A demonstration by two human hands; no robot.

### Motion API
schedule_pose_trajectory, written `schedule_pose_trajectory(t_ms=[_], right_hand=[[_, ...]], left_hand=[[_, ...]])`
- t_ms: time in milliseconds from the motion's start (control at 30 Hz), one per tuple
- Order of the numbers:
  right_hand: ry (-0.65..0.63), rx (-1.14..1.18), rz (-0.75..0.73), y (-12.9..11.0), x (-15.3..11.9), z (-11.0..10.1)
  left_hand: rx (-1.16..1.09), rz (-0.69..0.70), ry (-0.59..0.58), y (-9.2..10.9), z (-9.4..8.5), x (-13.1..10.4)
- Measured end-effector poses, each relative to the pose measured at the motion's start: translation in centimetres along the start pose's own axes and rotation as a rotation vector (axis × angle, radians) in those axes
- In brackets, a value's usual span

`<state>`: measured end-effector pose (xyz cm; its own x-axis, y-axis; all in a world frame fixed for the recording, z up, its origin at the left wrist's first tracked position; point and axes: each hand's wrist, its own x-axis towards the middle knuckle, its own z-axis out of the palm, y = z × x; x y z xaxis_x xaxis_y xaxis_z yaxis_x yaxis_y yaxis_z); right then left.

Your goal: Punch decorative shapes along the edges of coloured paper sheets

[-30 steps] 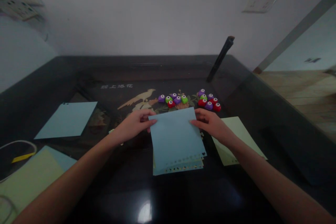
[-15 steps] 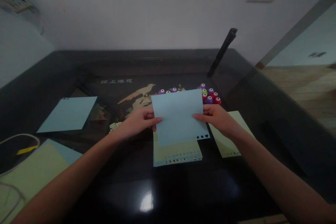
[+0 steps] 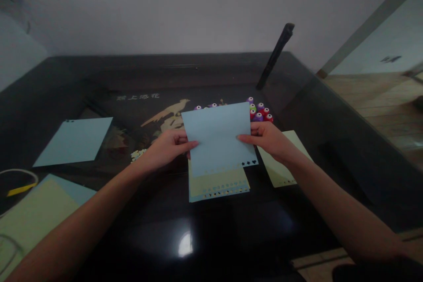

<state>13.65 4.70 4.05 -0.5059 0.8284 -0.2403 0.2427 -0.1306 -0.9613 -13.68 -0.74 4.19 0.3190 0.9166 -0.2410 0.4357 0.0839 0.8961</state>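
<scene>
A blue sheet of paper (image 3: pixel 218 136) is held up by its two side edges, with small shapes punched along its bottom edge. My left hand (image 3: pixel 170 147) pinches the left edge, thumb on top. On the right edge my right hand (image 3: pixel 267 139) grips it the same way. Below and partly covered by it lies a stack of yellow and blue punched sheets (image 3: pixel 218 183). Beyond its top edge, several purple, green and red craft punches (image 3: pixel 259 112) show in part. A pale yellow punched sheet (image 3: pixel 276 167) lies under my right forearm.
On the left of the black table (image 3: pixel 158 238) lies another blue sheet (image 3: pixel 74 141). Nearer are yellow paper (image 3: pixel 42 211) and a cable with a yellow tag (image 3: pixel 21 190). Small paper cut-outs (image 3: pixel 137 155) sit by my left wrist. A black stick-like object (image 3: pixel 276 55) rises at the back right.
The whole scene has shifted slightly left and up in view. Both hands keep their hold on the blue sheet, which stays over the stack.
</scene>
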Motion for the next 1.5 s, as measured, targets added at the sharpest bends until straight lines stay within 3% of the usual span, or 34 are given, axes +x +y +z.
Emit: schedule_pose_trajectory(t_ms=[333,567,633,700,800,867,1133,1333,1500], right_hand=[[0.016,0.115,0.013,-0.4,-0.1,0.0],[-0.065,0.178,0.182,0.0,-1.3,-1.0],[-0.013,0.178,0.201,0.7,-1.9,-1.5],[0.07,0.199,0.215,1.4,-2.6,-2.2],[0.196,0.275,0.231,2.2,-3.6,-3.2],[0.258,0.328,0.224,2.6,-4.3,-3.9],[0.459,0.402,0.187,3.7,-5.5,-5.9],[0.544,0.418,0.159,4.0,-5.7,-6.6],[0.543,0.432,0.174,3.8,-5.7,-6.3]], left_hand=[[-0.237,0.012,-0.025,-0.7,0.5,0.2],[-0.175,0.114,-0.046,0.1,1.3,0.7],[-0.093,0.158,-0.015,0.2,1.1,1.6],[0.03,0.181,0.097,0.1,0.8,2.9],[0.434,0.21,0.342,-0.3,0.5,5.1],[0.698,0.211,0.433,-0.6,0.9,6.5],[1.036,0.124,0.484,-0.3,2.7,9.1],[1.038,0.101,0.456,-0.1,2.8,9.3],[0.739,0.163,0.402,0.4,1.9,8.5]])
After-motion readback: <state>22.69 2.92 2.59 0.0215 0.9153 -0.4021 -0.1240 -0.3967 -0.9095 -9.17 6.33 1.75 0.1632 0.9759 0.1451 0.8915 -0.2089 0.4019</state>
